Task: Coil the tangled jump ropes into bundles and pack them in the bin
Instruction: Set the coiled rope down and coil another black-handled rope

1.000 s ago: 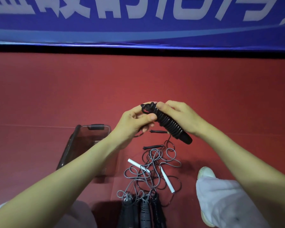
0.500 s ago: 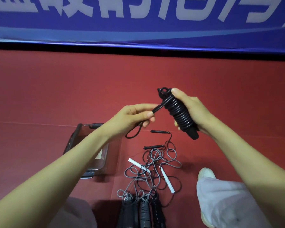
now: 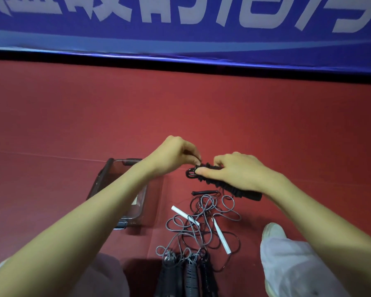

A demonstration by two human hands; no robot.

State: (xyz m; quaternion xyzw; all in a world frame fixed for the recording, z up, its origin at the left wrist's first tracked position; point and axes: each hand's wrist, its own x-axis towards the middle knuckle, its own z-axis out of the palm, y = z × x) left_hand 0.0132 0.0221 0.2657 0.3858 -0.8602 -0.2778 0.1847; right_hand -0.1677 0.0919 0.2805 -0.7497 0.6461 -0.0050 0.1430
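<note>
- Head camera looks down at a red floor (image 3: 73, 116), with a blue banner (image 3: 180, 28) along its far edge.
- Right hand (image 3: 238, 170) is closed around a black bundle (image 3: 229, 187), a rope wound tightly over its own handle; the thumb presses on the left end of it.
- Left hand (image 3: 174, 155) pinches with its fingertips at that same left end, where a small loop (image 3: 190, 173) of rope sticks out. My judgement is that the loose end is being tucked in or tied off, so this bundle is nearly finished (I cannot see the knot itself).
- A clear bin (image 3: 107, 179) stands on the floor at the left, partly hidden under the left forearm. I cannot see any bundle inside it, though part of it is covered.
- Near the front edge of the floor, between the knees, a tangled pile of ropes (image 3: 204, 221) lies loose: grey and black cords crossing each other, two white handles (image 3: 222, 237) among them, and several dark handles (image 3: 189, 275) side by side at the bottom.
- A separate thin black handle (image 3: 204, 192) lies just beyond the pile, under the bundle.
- So most of the work is left: the bundle must go into the bin, and the pile is not yet untangled.
</note>
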